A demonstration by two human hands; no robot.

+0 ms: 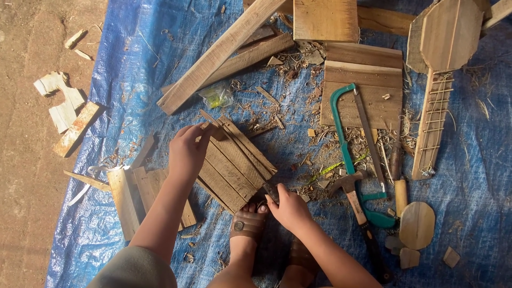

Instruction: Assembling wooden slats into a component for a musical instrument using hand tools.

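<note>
Top-down head view over a blue tarp (469, 202) spread on bare ground.

Containers: one small clear bag (216, 97) near the tarp's middle, just under the long plank (218, 53); yellow-green contents, too small to identify.

Left hand (188, 150): fingers curled, tips pressed on the upper corner of the slat panel (234, 162), thumb on its near side; gripping the edge rather than lying flat.

Right hand (290, 209): fingers closed round a small dark tool (271, 193), only its tip visible above the knuckles, touching the panel's lower corner.

Slat panel: several narrow strips side by side, lying tilted at the tarp's middle, its lower edge against a sandalled foot (248, 223).

Right of the panel, among shavings: a hammer (352, 192), a green-framed hacksaw (352, 154) and a wooden-handled chisel (397, 176), all close together, well apart from both hands.

Toward the tarp's right edge: an unfinished stringed instrument (440, 80), round body at the top edge, neck pointing down. Below it, an oval cut-out (417, 225).

Toward the top edge: stacked boards (362, 80) under the saw's upper end.

Left of the forearm: short boards (128, 197) near the tarp's left edge; offcuts (61, 101) on the ground beyond it.
</note>
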